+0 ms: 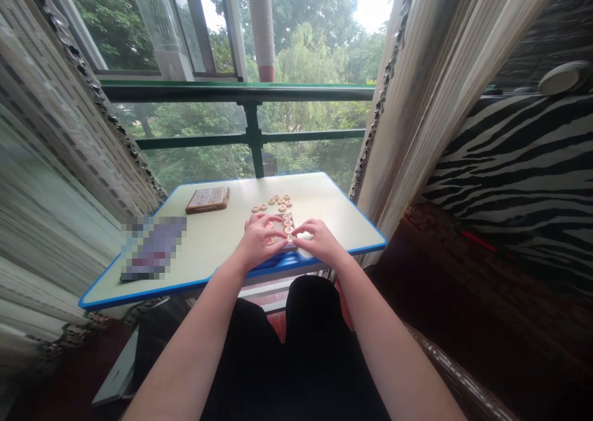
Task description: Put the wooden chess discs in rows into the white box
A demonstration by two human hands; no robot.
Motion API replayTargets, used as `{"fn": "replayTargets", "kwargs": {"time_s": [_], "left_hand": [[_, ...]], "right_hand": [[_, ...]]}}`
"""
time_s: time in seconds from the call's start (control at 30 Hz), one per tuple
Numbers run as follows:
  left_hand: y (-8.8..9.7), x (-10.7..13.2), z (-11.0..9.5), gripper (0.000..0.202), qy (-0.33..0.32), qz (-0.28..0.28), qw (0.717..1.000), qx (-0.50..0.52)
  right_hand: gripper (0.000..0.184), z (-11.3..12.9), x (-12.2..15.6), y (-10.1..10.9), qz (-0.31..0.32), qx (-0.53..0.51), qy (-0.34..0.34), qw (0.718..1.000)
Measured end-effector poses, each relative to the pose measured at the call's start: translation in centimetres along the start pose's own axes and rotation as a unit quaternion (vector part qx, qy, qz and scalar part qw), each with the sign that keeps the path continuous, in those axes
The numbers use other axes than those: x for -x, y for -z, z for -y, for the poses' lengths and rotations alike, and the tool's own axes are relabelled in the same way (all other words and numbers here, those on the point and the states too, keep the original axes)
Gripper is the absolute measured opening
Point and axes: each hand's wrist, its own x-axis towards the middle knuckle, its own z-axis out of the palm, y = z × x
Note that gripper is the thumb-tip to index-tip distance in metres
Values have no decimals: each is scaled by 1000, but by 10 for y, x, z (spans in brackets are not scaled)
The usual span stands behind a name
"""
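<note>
Left grip [257, 242] and right grip [319, 242] lie open, almost meeting, over round wooden xiangqi pieces [288, 229] on a blue-edged bench [338, 217], neither clamped on one

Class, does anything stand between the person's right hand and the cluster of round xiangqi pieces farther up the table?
Yes: more round pieces on a dark mat lie directly between the right hand and the cluster, just beyond the fingertips.
</note>
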Motion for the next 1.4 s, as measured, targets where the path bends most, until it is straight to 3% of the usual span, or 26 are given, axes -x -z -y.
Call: {"fn": "replayTargets", "kwargs": {"time_s": [0.97,1.23,1.4], "left_hand": [[3,-1,-1,17,-10,-6,1000,16],[3,-2,-2,15,5,-58,997,45],[9,-15,4,19,34,-67,994,75]], "right_hand": [[11,5,1,4,-3,-22,0,1000],[11,5,-1,4,-8,-46,2,999],[18,6,-16,11,5,-77,-49,996]]}}
